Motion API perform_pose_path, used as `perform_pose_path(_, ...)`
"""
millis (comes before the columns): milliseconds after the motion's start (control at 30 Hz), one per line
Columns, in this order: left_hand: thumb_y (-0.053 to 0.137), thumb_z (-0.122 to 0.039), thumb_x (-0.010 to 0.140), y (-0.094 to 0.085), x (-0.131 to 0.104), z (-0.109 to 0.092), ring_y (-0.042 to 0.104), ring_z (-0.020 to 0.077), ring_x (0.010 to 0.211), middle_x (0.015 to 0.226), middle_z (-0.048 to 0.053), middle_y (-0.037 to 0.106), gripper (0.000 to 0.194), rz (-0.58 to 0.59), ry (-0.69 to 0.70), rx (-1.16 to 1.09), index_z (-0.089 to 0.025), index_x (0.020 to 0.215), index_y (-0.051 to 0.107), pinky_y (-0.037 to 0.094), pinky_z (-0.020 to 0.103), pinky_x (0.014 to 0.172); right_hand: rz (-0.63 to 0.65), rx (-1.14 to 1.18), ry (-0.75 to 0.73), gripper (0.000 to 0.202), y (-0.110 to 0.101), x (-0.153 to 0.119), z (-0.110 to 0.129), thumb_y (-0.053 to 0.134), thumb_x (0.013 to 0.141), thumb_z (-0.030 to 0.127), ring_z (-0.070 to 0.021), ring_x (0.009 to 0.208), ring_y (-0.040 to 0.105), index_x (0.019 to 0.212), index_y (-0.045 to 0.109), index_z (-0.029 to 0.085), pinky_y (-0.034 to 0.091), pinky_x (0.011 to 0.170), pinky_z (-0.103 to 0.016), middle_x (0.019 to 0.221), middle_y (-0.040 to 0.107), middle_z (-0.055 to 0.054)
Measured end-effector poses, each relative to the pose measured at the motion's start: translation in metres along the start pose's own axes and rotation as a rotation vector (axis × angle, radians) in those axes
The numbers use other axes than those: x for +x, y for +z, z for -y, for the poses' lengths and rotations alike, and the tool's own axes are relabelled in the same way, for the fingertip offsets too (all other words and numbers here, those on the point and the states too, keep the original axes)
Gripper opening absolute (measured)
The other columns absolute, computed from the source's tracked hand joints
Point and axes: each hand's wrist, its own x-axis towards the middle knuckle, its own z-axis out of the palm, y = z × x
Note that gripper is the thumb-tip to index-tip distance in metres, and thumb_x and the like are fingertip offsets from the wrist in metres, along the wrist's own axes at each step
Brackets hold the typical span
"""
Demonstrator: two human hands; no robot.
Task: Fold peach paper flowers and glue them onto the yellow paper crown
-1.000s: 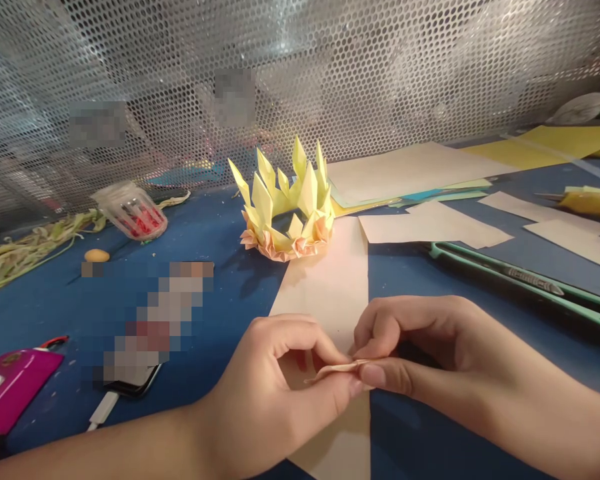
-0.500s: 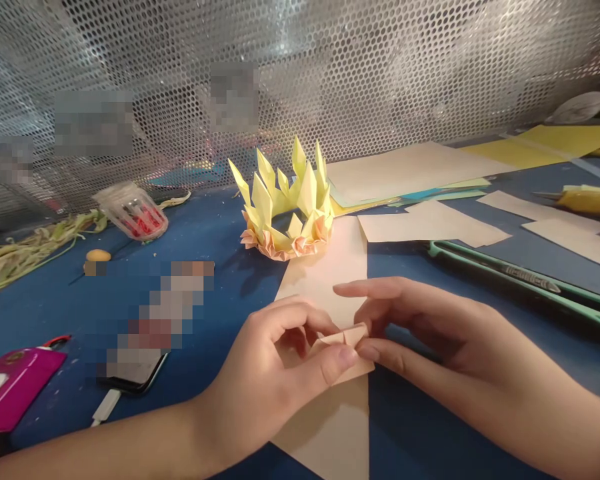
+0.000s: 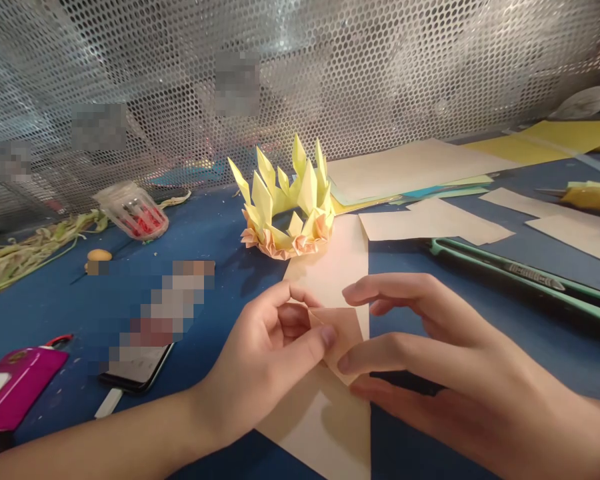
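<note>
A small folded piece of pale peach paper (image 3: pixel 347 328) is held up over a long strip of similar paper (image 3: pixel 325 417). My left hand (image 3: pixel 275 360) grips its left side, thumb pressed on the face and the other fingers curled behind. At the lower right corner, two digits of my right hand (image 3: pixel 430 353) close around the paper, while its upper fingers reach out bent above. Just beyond my hands stands a paper crown (image 3: pixel 307 193) with tall yellow points and peach folded pieces around its base.
On the left lie a phone (image 3: pixel 145 360) with a white cable, a magenta item (image 3: pixel 25 387) and a tilted clear cup (image 3: pixel 133 210) with red bits. A green-edged tool (image 3: pixel 510 273), cut paper pieces (image 3: pixel 435 220) and sheets (image 3: pixel 420 167) lie right. Perforated metal (image 3: pixel 380 80) closes the back.
The folded paper has been turned so a flat, larger face shows. My right hand has shifted its hold down to the lower right corner, and my left thumb has moved slightly left.
</note>
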Motion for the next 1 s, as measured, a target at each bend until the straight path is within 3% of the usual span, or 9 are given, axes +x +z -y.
perform_pose_path(167, 0.092, -0.033, 0.086, -0.003, 0.0, -0.001, 0.061, 0.0055, 0.065, 0.069, -0.006, 0.069, 0.038, 0.055, -0.024, -0.133, -0.018, 0.084, 0.057, 0.049, 0.015, 0.067, -0.051, 0.002, -0.002, 0.022, -0.001, 0.0, -0.001, 0.072, 0.096, 0.017, -0.0203, 0.103, 0.076, 0.102, 0.078, 0.037, 0.065, 0.086, -0.026, 0.127, 0.068, -0.004)
perform_pose_path(333, 0.092, -0.036, 0.086, -0.004, 0.003, 0.0, 0.062, 0.0065, 0.065, 0.07, -0.005, 0.07, 0.04, 0.079, -0.035, -0.138, -0.018, 0.084, 0.056, 0.049, 0.016, 0.065, -0.074, 0.116, 0.053, 0.004, -0.001, 0.002, 0.001, 0.077, 0.098, 0.035, -0.0178, 0.09, 0.077, 0.095, 0.08, 0.035, 0.065, 0.079, -0.023, 0.114, 0.072, -0.003)
perform_pose_path(500, 0.083, -0.024, 0.095, -0.006, 0.002, 0.008, 0.061, 0.0058, 0.067, 0.073, -0.006, 0.069, 0.03, 0.149, 0.041, -0.101, -0.019, 0.084, 0.055, 0.047, 0.014, 0.066, -0.093, 0.201, 0.145, 0.024, -0.002, 0.008, 0.003, 0.076, 0.098, 0.049, -0.0168, 0.077, 0.077, 0.084, 0.084, 0.033, 0.065, 0.071, -0.025, 0.101, 0.076, -0.004)
perform_pose_path(700, 0.08, -0.025, 0.096, -0.004, 0.0, 0.004, 0.071, 0.0106, 0.083, 0.088, -0.001, 0.081, 0.015, 0.138, -0.02, 0.068, -0.023, 0.111, 0.078, 0.054, 0.018, 0.079, -0.031, 0.32, 0.342, 0.031, -0.004, 0.015, 0.008, 0.081, 0.093, 0.052, -0.0143, 0.066, 0.075, 0.075, 0.077, 0.027, 0.061, 0.062, -0.02, 0.077, 0.079, 0.0)
perform_pose_path(833, 0.078, -0.026, 0.096, 0.0, 0.0, 0.0, 0.071, 0.0135, 0.085, 0.09, 0.001, 0.082, 0.01, 0.145, -0.019, 0.149, -0.021, 0.091, 0.084, 0.055, 0.02, 0.079, -0.032, 0.403, 0.503, 0.032, -0.003, 0.018, 0.009, 0.088, 0.085, 0.052, -0.0137, 0.06, 0.068, 0.075, 0.071, 0.026, 0.057, 0.057, -0.021, 0.068, 0.075, 0.003)
perform_pose_path(1000, 0.09, -0.031, 0.084, 0.0, -0.001, 0.001, 0.067, 0.0146, 0.078, 0.081, 0.001, 0.078, 0.015, 0.101, -0.08, 0.168, -0.018, 0.083, 0.082, 0.052, 0.022, 0.072, -0.033, 0.392, 0.525, 0.039, -0.003, 0.021, 0.011, 0.088, 0.083, 0.054, -0.0113, 0.054, 0.061, 0.07, 0.067, 0.025, 0.052, 0.05, -0.019, 0.06, 0.067, 0.005)
